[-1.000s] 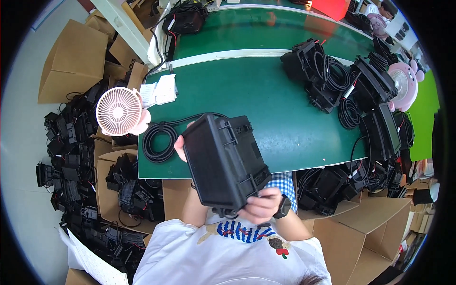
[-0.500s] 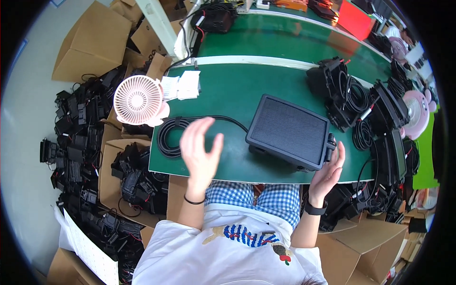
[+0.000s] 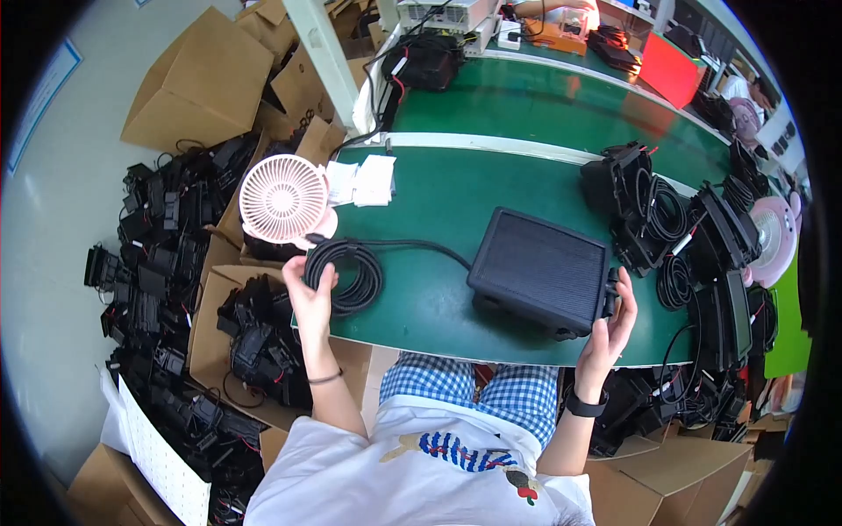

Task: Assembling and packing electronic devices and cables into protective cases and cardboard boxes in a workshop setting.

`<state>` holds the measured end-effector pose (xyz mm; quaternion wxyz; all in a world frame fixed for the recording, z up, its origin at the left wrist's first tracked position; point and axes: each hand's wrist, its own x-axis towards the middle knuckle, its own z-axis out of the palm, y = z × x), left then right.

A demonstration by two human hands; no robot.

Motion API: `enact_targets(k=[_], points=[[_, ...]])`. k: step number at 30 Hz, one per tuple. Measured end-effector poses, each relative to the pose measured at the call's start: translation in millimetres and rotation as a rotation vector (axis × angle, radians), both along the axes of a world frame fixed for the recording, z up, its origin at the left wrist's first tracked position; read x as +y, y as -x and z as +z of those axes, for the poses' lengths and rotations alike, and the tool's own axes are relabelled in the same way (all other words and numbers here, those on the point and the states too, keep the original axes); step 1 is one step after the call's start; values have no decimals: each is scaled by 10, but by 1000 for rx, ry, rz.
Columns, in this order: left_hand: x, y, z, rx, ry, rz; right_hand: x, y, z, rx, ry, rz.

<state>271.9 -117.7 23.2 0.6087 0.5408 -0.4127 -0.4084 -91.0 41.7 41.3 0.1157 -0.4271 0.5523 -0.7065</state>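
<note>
Room: crowded workshop; pale wall at left with a blue-edged sign.
Workbench: green top, smooth and slightly glossy; a pale rail crosses behind the working area, with more green surface beyond.
Cartons: brown cardboard, one tall carton at upper left, an open carton of black parts beside the bench, another carton at lower right.
Housing heap: many black plastic housings piled left of the cartons.
Finished-looking cluster: black units with coiled leads crowd the bench's right end.
Black case: rests on the bench, right of centre, finely ribbed panel upward, cable leaving its left side.
Fans: round pink fan at the left corner; eared pink fan behind the cluster.
Coiled cable: at the bench's left front, joined to the case.
Left hand: thumb and fingers grasping the coil's left side.
Right hand: released, fingers extended beside the case's right end; contact cannot be told.
Paper slips: white, by the left fan.
Cut off: lower-right carton, by the frame's bottom.
Hard to make out: co-worker at upper right; individual housings in the heap; the case's underside, hidden.
</note>
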Motion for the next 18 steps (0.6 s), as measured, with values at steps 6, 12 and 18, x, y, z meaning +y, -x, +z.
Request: enact_targets(k=[6, 12, 18], points=[[460, 773, 786, -875, 754, 341, 72, -3, -12, -28, 30, 81], [862, 1678, 1121, -1037, 1037, -745, 53, -129, 135, -71, -17, 76], [788, 1679, 1183, -909, 863, -881, 202, -92, 229, 290, -70, -178]])
